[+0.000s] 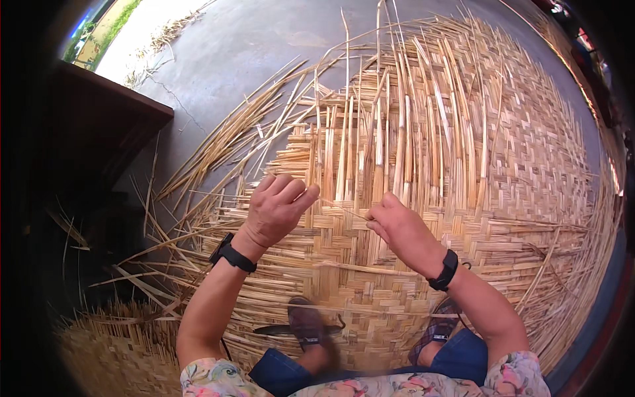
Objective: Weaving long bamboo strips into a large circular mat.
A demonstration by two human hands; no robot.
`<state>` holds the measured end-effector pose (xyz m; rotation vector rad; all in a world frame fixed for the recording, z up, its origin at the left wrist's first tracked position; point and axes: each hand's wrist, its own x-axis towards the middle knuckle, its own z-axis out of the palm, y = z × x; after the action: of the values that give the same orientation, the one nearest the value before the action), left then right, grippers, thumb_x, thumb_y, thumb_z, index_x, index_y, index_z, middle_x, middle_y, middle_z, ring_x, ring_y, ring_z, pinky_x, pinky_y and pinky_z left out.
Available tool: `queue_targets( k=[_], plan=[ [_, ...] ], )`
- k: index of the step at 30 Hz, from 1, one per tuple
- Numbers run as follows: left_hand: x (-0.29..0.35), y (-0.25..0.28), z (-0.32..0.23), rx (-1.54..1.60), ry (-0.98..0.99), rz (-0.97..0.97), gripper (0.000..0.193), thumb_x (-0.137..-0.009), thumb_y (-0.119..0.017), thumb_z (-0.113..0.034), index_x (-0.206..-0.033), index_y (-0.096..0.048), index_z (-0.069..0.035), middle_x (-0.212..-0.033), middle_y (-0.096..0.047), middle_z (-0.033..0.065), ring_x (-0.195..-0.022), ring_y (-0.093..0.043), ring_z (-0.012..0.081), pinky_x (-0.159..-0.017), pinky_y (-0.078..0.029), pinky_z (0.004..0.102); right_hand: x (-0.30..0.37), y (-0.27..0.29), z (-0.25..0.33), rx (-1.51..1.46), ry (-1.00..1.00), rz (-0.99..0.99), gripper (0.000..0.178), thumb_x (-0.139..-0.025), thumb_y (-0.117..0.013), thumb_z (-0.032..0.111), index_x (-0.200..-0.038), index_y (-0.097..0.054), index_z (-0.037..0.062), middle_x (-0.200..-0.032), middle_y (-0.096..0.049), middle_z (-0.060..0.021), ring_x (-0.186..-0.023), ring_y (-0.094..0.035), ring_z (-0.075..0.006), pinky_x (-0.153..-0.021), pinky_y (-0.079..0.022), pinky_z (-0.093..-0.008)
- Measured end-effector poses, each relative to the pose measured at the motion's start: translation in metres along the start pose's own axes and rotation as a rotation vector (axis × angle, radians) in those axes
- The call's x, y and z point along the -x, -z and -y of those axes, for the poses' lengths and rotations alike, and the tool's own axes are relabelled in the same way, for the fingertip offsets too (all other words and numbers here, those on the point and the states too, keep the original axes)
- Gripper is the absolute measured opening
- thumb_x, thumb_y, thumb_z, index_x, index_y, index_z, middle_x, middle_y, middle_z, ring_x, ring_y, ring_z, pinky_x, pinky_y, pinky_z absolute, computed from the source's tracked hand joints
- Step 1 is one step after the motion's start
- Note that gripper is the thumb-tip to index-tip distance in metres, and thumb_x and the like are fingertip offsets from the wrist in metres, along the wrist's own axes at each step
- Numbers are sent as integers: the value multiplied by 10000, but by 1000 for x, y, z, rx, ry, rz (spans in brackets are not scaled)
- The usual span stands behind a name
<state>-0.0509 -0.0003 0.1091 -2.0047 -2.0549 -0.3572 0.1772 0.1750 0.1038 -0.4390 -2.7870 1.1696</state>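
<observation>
My left hand [280, 206] is closed, thumb and fingers pinched at one end of a thin straw-coloured strip [344, 209]. The strip runs across to my right hand [402, 231], whose fingers are also pinched together on it. Both hands are above a large woven mat [529, 152] of split cane strips. Beyond my hands, long loose strips [403, 132] stick out of the weave, pointing away from me. Unwoven strip ends also poke out along the mat's left side.
My shoes [305, 322] are on the near part of the mat. Beside the left one is a dark, curved blade-like tool [274, 329]. A pile of loose strips [231, 139] covers the grey floor [264, 40] at left. A dark wooden piece of furniture [112, 99] stands at far left.
</observation>
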Motion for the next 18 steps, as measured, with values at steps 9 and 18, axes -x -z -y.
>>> queue_targets(
  k=[9, 18],
  plan=[
    [9, -39, -116, 510, -136, 123, 360, -783, -626, -110, -1140, -661, -126, -1143, -627, 29, -1119, -572, 219, -918, -461, 358, -5, -21, -83, -851, -546, -159, 97, -957, -629, 113, -962, -622, 16, -823, -665, -43, -762, -682, -120, -579, -567, -248],
    [70, -65, -184, 881, -229, 458, 287, -788, -614, -97, -1071, -664, -99, -1082, -620, 31, -1073, -593, 215, -919, -474, 343, -53, -40, -71, -418, -264, -173, 107, -961, -614, 113, -938, -588, 12, -805, -657, -48, -706, -642, -110, -609, -531, -269]
  ],
)
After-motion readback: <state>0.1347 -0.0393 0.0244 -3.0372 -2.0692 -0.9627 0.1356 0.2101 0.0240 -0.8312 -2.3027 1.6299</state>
